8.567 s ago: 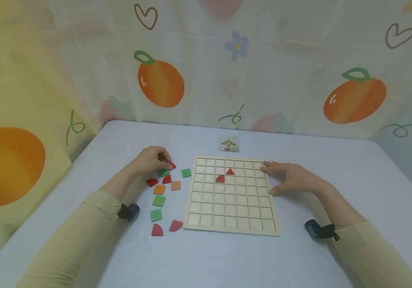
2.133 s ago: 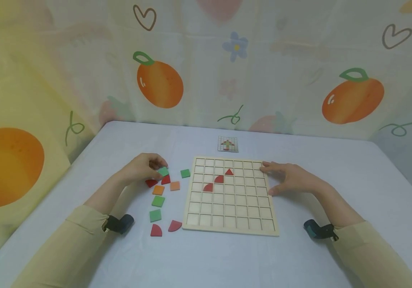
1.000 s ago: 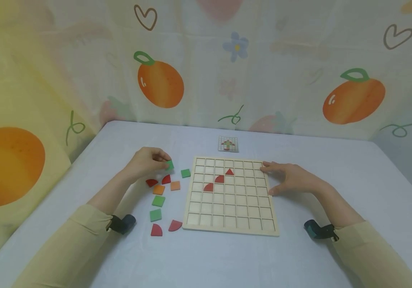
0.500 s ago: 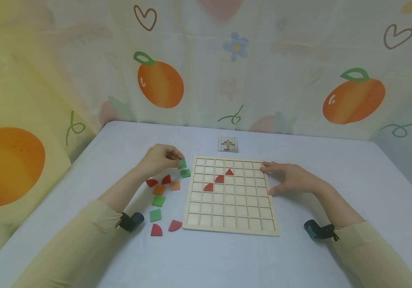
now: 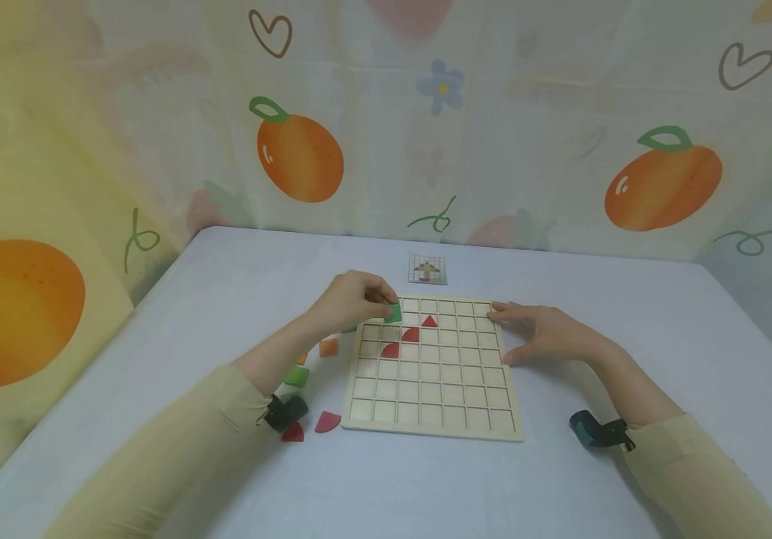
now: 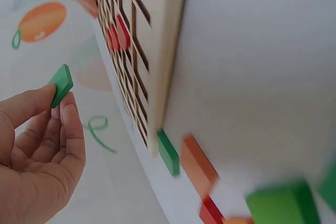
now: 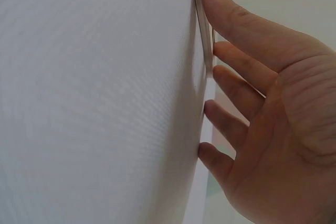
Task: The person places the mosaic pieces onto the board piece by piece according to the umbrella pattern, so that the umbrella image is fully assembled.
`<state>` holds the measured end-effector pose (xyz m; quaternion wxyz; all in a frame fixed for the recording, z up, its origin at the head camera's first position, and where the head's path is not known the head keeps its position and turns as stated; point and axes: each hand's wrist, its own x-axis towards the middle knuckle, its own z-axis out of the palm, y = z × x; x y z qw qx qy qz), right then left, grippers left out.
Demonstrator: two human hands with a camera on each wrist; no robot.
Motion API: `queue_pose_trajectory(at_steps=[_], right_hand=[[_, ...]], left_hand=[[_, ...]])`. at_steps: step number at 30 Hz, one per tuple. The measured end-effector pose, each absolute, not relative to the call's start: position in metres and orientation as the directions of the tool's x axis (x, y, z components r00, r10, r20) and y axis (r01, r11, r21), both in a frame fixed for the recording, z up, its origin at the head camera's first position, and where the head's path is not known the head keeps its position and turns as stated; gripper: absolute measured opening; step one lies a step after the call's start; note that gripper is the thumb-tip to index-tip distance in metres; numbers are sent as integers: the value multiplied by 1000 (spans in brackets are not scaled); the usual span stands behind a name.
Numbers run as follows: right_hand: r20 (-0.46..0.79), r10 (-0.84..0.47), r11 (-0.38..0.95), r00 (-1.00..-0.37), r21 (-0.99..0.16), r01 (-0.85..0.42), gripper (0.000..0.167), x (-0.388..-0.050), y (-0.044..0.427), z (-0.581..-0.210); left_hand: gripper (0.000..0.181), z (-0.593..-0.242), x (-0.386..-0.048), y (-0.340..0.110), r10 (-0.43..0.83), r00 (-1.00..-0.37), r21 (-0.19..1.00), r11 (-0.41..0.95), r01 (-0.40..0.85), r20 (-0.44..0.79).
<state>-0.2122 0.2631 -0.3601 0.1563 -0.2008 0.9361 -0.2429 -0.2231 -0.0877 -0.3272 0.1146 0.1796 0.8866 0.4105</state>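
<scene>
Between thumb and fingertips my left hand (image 5: 353, 303) pinches a green square tile (image 5: 394, 313), held above the upper left of the wooden grid board (image 5: 433, 434). The left wrist view shows the same green tile (image 6: 62, 85) tilted in the pinch, apart from the board. Three red pieces lie in the board's cells: a triangle (image 5: 429, 321) and two quarter-circles, one (image 5: 411, 335) above and right of the other (image 5: 390, 350). My right hand (image 5: 547, 333) rests at the board's right edge with spread fingers; in the right wrist view its thumb (image 7: 226, 9) touches the edge.
Loose tiles lie left of the board, partly hidden by my left arm: an orange square (image 5: 328, 347), a green square (image 5: 296, 376) and red quarter-circles (image 5: 328, 422) among them. A small pattern card (image 5: 427, 269) lies behind the board. A printed curtain (image 5: 372, 150) hangs behind the table.
A second red quarter-circle has come onto the board since the oldest frame. My left hand then picked up a green tile and carried it right, over the board. My right hand has stayed put.
</scene>
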Motion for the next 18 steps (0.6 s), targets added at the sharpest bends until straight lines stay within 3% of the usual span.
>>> queue_pose_trajectory(at_steps=[18], right_hand=[[-189, -457, 801, -869, -512, -309, 84, -212, 264, -360]], left_hand=[[10, -343, -238, -31, 494, -868, 746, 598, 293, -55]])
